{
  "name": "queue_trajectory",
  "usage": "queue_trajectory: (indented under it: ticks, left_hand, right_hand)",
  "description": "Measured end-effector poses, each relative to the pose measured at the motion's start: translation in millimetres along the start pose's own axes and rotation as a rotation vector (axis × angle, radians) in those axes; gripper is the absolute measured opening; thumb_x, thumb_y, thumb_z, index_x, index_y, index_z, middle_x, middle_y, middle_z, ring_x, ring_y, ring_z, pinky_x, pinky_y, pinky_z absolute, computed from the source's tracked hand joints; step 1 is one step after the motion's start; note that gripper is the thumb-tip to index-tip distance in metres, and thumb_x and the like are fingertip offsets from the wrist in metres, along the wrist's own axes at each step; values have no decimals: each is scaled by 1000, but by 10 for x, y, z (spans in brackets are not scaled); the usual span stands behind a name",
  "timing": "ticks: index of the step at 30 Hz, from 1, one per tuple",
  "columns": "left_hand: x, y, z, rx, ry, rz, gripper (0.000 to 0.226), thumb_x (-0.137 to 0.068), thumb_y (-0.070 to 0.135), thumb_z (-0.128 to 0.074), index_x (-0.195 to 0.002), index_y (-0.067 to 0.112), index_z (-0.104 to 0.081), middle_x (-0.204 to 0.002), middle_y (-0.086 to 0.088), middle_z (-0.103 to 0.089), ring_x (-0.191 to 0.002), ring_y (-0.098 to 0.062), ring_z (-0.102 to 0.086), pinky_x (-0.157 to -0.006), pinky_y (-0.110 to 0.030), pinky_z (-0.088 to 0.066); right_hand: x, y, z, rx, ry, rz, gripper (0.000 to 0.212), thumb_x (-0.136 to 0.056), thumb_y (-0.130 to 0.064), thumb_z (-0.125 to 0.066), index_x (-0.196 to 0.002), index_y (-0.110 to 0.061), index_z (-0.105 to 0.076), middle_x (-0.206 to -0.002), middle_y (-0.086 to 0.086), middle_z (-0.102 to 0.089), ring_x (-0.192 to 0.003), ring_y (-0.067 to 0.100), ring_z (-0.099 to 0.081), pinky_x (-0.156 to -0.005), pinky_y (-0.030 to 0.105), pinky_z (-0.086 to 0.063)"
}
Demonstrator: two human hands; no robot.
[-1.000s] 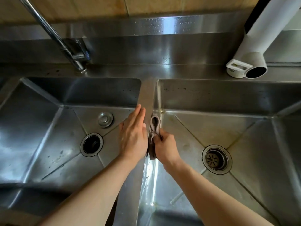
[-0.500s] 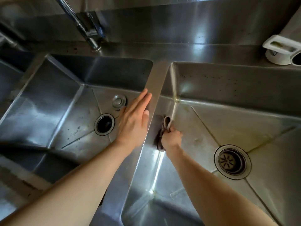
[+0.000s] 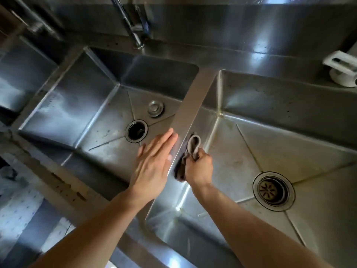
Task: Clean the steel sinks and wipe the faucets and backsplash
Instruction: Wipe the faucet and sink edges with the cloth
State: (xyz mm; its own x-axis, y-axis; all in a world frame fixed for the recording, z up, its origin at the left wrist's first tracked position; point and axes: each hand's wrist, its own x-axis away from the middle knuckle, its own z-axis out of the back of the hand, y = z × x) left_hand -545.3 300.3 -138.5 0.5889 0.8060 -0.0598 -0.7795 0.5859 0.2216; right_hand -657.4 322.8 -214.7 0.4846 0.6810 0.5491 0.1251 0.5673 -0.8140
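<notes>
A: Against the divider [image 3: 195, 105] between the two sinks, on its right face, the right hand [image 3: 199, 167] has a cloth [image 3: 190, 153] bunched in curled fingers and pressed to the steel.

B: And the left hand [image 3: 154, 161]?

A: Flat, fingers straight and together, lying along the divider's left edge over the left sink [image 3: 77, 105]. It holds nothing; I judge it is bracing.

B: Which way does the work run from the cloth?

A: The divider is a long strip running from the near rim away toward the faucet [image 3: 133, 31] and the backsplash [image 3: 231, 22]. The cloth sits about midway along it, inside the right sink [image 3: 289, 117], touching the wall just below the top edge. So the unwiped length lies ahead of the knuckles, up and away, and behind them toward the body.

B: So strokes go along that axis?

A: That is my reading. The right hand is the one with the cloth and is already on the wall, so it is the nearer to the job; the left is on the other side of the strip.

B: Anything else to reach?

A: The right drain [image 3: 274, 190] lies well to the right of the hand, on the floor. A stopper [image 3: 155, 108] sits just beyond the left drain [image 3: 136, 130]. The faucet is well apart from both hands, at the far rim.
</notes>
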Motion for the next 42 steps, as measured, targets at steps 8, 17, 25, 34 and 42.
queue_trajectory:
  ticks: [8, 17, 25, 34, 42]
  left_hand:
    - [19, -48, -48, 80, 13, 4, 51, -94, 21, -29, -145, 20, -37, -153, 10, -29, -135, -10, -36, -101, -53, -36]
    - [22, -102, -107, 119, 29, 17, 52, -93, 23, -29, -144, 22, -39, -153, 12, -29, -135, -10, -36, -102, -52, -37]
    - [256, -18, 56, 77, 52, 33, 52, -90, 21, -31, -139, 18, -47, -150, 7, -36, -132, -14, -37, -102, -45, -35]
    - [368, -50, -25, 124, 36, 46, 50, -93, 21, -31, -142, 21, -43, -152, 12, -32, -134, -9, -39, -99, -44, -39]
    - [378, -82, -62, 137, 57, 23, 51, -92, 18, -32, -142, 18, -44, -152, 10, -32, -135, -8, -37, -101, -44, -38]
  right_hand:
    - [-452, 638, -177, 73, 77, -178, 28, -84, -6, -58, -109, -9, -70, -109, 19, -64, -97, 33, -62, -94, 33, -46]
    - [102, 78, 76, -44, -132, -134, 20, -77, 5, -49, -84, -8, -62, -74, 4, -60, -76, 24, -58, -73, 36, -51]
    - [670, -239, 275, -2, -166, 82, 16, -78, 6, -55, -73, -10, -56, -61, -3, -57, -57, 14, -55, -55, 20, -48]
    - [64, 349, 16, 224, -103, -161, 23, -76, 5, -51, -65, -12, -40, -76, 11, -54, -76, 29, -53, -70, 33, -47]
    - [41, 417, -42, 310, -176, -195, 19, -82, -2, -52, -99, -8, -46, -113, 19, -56, -112, 35, -51, -93, 36, -45]
